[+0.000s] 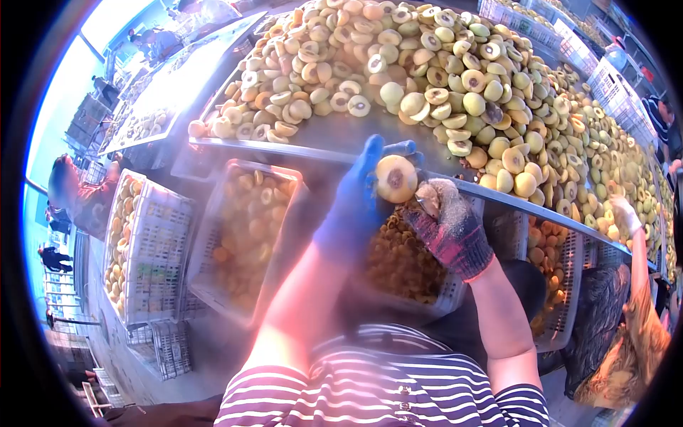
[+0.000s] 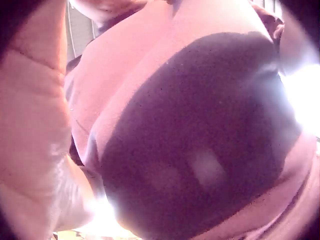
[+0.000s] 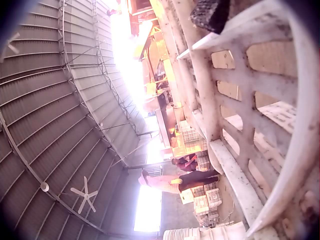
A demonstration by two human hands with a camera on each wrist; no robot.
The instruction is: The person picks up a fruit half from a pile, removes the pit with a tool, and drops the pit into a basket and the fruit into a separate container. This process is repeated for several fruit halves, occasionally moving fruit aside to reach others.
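My left hand [image 1: 356, 203], in a blue glove, curls its fingers round a halved peach [image 1: 395, 178], cut face and dark pit hollow turned up toward me. Just right of those fingers, my right hand [image 1: 448, 224], in a speckled knit glove, has its fingers bent close against the fruit's edge; whether they pinch a tool I cannot tell. Beyond my fingers the steel worktop [image 1: 341, 135] carries a heap of peach halves [image 1: 441, 78]. Below my fingers stand white crates [image 1: 153, 249] holding fruit.

Heap of halved fruit [image 1: 427, 78] on the table [image 1: 341, 139], crates [image 1: 242, 235] below its near edge.
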